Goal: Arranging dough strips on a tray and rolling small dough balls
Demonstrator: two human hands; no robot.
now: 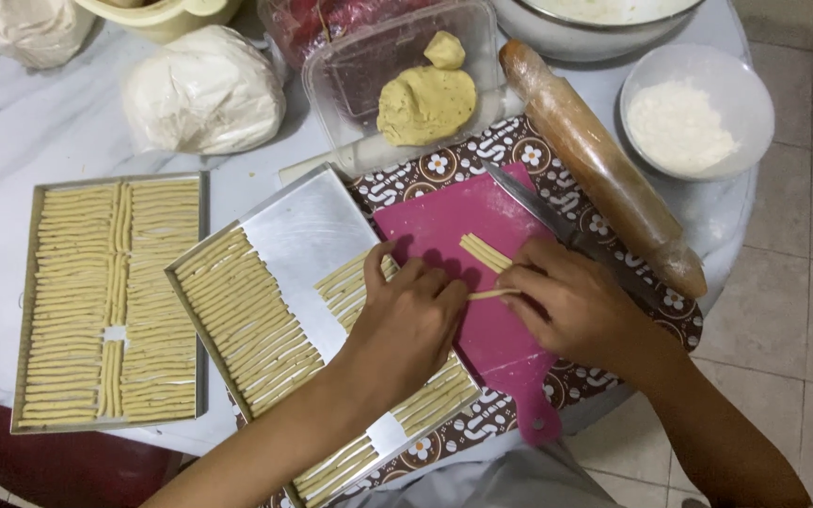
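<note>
Both hands are on one thin dough strip (493,294) over the pink cutting board (482,329): left hand (408,320) pinching one end, right hand (571,306) pinching the other. A few more cut strips (484,252) lie just above on the board. Knife (543,212) and rolling pin (599,165) sit right behind. Half-filled metal tray (298,235) is under the left wrist, a full tray (110,301) further left on the bench (21,132).

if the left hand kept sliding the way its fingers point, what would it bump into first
Probably the small bunch of dough strips on the pink cutting board. The left hand points up and right across it; the knife lies beyond. Depth is hard to judge.
</note>
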